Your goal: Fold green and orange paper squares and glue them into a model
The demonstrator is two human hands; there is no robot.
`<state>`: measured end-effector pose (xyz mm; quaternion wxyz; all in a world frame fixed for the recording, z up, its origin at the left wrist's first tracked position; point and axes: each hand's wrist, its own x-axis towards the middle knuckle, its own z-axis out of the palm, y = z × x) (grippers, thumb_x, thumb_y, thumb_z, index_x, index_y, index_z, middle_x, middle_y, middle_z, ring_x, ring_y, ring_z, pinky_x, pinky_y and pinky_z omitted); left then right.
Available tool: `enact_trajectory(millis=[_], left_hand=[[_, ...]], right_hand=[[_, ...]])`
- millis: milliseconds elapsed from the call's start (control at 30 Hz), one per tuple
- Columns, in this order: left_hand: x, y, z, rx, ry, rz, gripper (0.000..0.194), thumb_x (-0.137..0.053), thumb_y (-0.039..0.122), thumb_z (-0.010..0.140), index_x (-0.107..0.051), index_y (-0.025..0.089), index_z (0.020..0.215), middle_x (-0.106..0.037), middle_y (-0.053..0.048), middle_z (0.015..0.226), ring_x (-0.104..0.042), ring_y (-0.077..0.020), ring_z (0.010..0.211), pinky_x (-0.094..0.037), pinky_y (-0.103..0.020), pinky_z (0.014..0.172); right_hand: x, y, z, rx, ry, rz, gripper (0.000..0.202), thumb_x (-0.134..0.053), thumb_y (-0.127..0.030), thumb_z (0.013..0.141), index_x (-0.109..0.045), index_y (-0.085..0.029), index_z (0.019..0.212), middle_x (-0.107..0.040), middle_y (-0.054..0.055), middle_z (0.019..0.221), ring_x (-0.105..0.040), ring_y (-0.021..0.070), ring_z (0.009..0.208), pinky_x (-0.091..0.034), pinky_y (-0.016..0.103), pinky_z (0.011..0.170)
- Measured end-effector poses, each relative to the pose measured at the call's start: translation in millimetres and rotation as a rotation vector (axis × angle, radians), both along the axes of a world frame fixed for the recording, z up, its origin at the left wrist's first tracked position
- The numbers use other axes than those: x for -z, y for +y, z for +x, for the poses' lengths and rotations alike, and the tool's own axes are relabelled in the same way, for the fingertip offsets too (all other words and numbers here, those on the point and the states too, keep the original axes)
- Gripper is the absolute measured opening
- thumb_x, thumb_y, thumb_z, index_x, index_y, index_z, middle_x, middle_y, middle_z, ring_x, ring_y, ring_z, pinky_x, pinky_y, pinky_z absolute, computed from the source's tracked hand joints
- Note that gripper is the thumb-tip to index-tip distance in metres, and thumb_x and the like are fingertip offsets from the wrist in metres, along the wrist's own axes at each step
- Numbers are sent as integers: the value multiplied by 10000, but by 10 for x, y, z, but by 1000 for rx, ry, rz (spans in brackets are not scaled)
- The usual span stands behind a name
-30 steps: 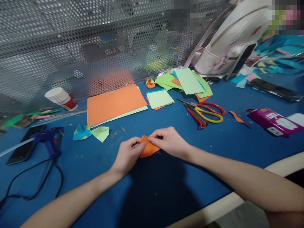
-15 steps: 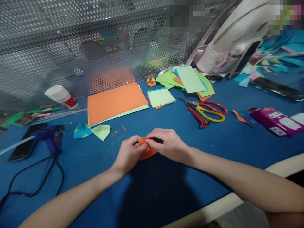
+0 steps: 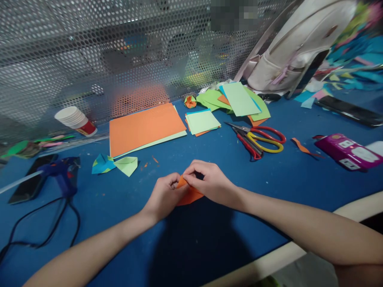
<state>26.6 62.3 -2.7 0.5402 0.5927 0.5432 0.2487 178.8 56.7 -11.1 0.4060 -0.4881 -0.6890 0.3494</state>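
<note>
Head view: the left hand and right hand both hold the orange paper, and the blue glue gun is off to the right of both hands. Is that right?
Not quite: the blue glue gun is off to the left of both hands, as the head view shows. The left hand and right hand do both hold the orange paper.

The surface (image 3: 287,179) lay open between the right hand (image 3: 208,177) and the scissors (image 3: 251,137). Past the left hand (image 3: 164,196), the paper stack (image 3: 146,129) barred the low way to the mesh (image 3: 89,52); farther left, the glue gun (image 3: 62,175) and cord (image 3: 78,218) obstructed.
</note>
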Motion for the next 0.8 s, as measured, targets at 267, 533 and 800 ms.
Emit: enact_trajectory(millis=[267, 533, 800], left_hand=[[36, 21, -24, -4, -45, -49, 303, -667, 407, 661, -527, 144, 607, -476, 53, 541, -385, -65, 494, -301, -180, 456], [42, 31, -21, -38, -103, -51, 222, -644, 345, 674, -585, 133, 655, -475, 54, 533, -390, -62, 486, -313, -175, 455], [56, 86, -56, -178, -126, 147, 124, -616, 265, 709, -629, 143, 725, -568, 24, 666, -480, -81, 585, -378, -177, 530]], right_hand=[[-31, 49, 40, -112, 39, -70, 196, -507, -160, 823, -696, -174, 776, -637, 15, 774, -583, 110, 740, -429, 217, 681], [-40, 63, 58, -94, 98, -77, 205, -498, -204, 834, -683, -162, 757, -633, 27, 774, -578, 118, 751, -430, 227, 706], [-37, 46, 49, -3, 15, -225, 120, -532, -280, 784, -549, -173, 732, -522, -37, 634, -447, 87, 574, -350, 203, 524]])
